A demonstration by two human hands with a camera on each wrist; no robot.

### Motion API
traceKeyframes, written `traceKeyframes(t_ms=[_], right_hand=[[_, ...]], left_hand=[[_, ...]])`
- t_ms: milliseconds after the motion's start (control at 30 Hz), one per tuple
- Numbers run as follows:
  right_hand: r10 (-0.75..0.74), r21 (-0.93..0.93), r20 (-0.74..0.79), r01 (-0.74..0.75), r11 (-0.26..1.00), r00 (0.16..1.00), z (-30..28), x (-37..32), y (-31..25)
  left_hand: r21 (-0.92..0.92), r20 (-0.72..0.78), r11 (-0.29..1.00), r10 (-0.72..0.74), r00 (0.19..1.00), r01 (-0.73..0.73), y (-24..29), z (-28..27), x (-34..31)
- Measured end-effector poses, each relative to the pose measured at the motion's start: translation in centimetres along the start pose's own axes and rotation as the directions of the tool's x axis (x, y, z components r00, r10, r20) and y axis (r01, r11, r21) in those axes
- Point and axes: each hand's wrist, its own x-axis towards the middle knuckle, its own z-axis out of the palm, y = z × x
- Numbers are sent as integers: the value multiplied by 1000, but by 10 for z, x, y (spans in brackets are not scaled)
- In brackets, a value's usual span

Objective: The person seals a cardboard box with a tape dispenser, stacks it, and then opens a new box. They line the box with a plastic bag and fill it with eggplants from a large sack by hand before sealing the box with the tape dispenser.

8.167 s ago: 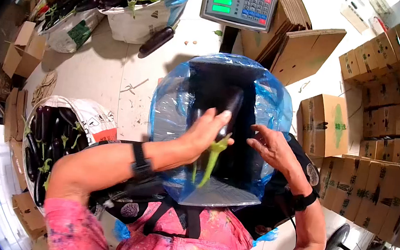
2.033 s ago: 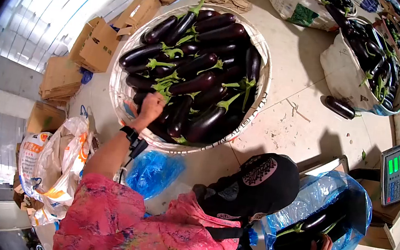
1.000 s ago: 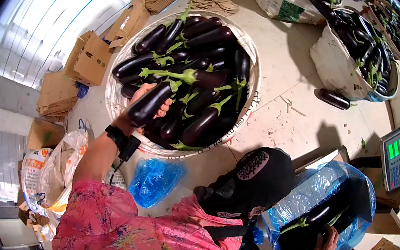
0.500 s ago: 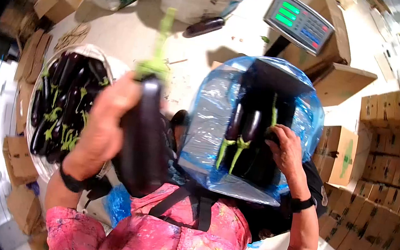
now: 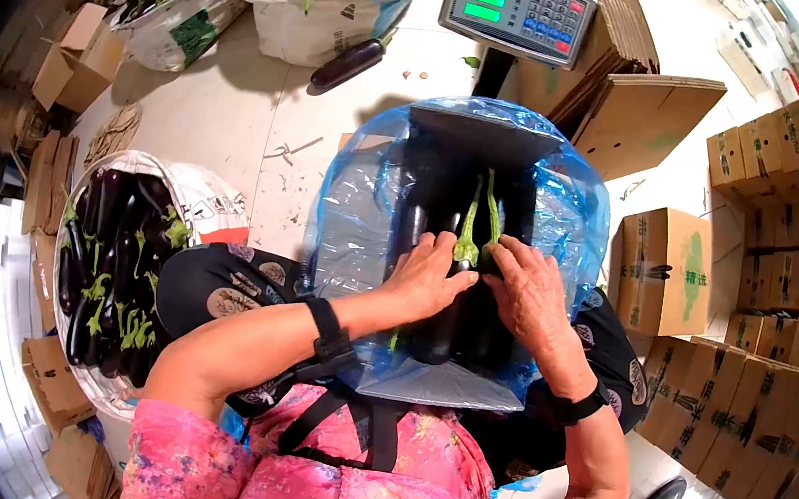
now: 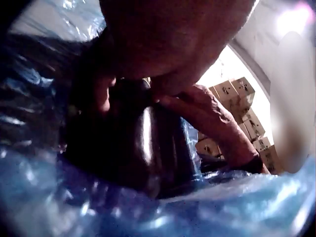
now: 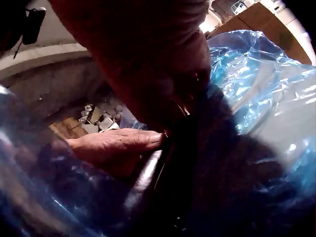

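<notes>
In the head view, an open box lined with a blue plastic bag (image 5: 354,213) stands between the person's knees. My left hand (image 5: 430,282) is down inside it, gripping a dark purple eggplant (image 5: 436,335) by its stem end, green cap and long stem pointing away. Close beside it, my right hand (image 5: 533,292) pinches the cap end of a second eggplant, whose green stem (image 5: 493,206) runs alongside the first. The left wrist view shows a glossy eggplant (image 6: 146,133) beneath the fingers. More eggplants lie in the box, partly hidden by the hands and shadow.
A woven sack of eggplants (image 5: 120,263) stands at the left, with two more sacks behind. One loose eggplant (image 5: 348,63) lies on the floor. Beyond the box is a scale display (image 5: 515,9) beside flattened cardboard (image 5: 653,121). Cartons (image 5: 664,269) are stacked at the right.
My left hand took an eggplant from the left sack and carried it right, into the lined box. My right hand stayed in the box, and both hands are now side by side.
</notes>
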Motion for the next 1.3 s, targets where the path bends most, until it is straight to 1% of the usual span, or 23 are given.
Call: traceKeyframes(t_ms=[67, 100, 133, 200, 233, 300, 333, 367, 400, 467, 500, 533, 600, 633, 667, 733, 800, 833, 867, 933, 967, 1200, 1300], right_hand=[[1, 18, 9, -1, 1000, 1000, -4, 1, -1], [10, -17, 24, -10, 1000, 1000, -5, 2, -3], [-10, -24, -15, 10, 1000, 1000, -1, 1, -2], [-1, 1, -30, 1, 1000, 1000, 0, 0, -4], [15, 9, -6, -15, 1000, 1000, -1, 0, -5], [56, -10, 79, -55, 998, 995, -6, 4, -10], [45, -16, 62, -44, 999, 997, -3, 4, -9], [50, -20, 65, -49, 999, 997, -4, 4, -10], [55, -22, 71, -53, 998, 996, -7, 5, -11], [35, -27, 54, -34, 999, 998, -15, 4, -14], [28, -24, 51, -27, 999, 998, -19, 4, -16], [10, -37, 25, -9, 999, 1000, -23, 6, -17], [-27, -67, -18, 26, 997, 999, -32, 7, -17], [-11, -28, -36, 10, 1000, 999, -38, 10, -15], [16, 23, -57, -15, 1000, 998, -49, 14, -15], [75, 107, -70, -68, 992, 995, -67, 20, -11], [139, 194, -113, -116, 974, 984, -73, 22, -4], [172, 226, -130, -140, 964, 976, -74, 24, -1], [207, 258, -145, -165, 952, 967, -74, 25, 0], [261, 299, -134, -212, 931, 956, -73, 26, 1], [287, 319, -125, -235, 918, 950, -72, 26, 2], [364, 309, -33, -337, 890, 931, -74, 30, -3], [392, 322, 9, -374, 870, 920, -71, 31, -2]], left_hand=[[10, -11, 999, 37, 999, -37, -4, 0, 5], [9, -8, 1000, 21, 1000, -21, 1, -3, 4], [-21, -44, 999, 44, 998, -45, 1, -2, 3], [-18, -90, 995, 99, 991, -101, 2, -2, 2], [-22, -56, 989, 144, 988, -146, 0, -3, 4], [-8, 14, 997, 80, 997, -80, -2, -6, 8], [4, 37, 998, 57, 998, -57, -1, -7, 7], [46, 38, 997, 66, 997, -67, 0, -8, 6], [107, 62, 989, 98, 993, -104, 4, -14, 3], [251, 46, 948, 191, 981, -196, 27, -35, -6], [335, 16, 895, 307, 952, -294, 40, -46, -13], [352, 31, 841, 428, 903, -410, 57, -65, -22], [301, 51, 798, 534, 844, -523, 85, -103, -39], [271, 20, 771, 594, 804, -576, 90, -120, -46], [266, 15, 757, 616, 788, -597, 93, -136, -51], [213, 98, 781, 581, 808, -587, 93, -167, -59], [237, 145, 793, 542, 828, -561, 83, -183, -54], [250, 165, 800, 520, 838, -546, 78, -188, -50], [220, 176, 816, 506, 845, -534, 73, -191, -46], [153, 203, 847, 478, 855, -509, 65, -195, -36], [162, 227, 855, 454, 861, -493, 64, -194, -32], [82, 243, 854, 483, 841, -514, 44, -185, -13], [-10, 227, 891, 443, 867, -453, 42, -190, -5]])
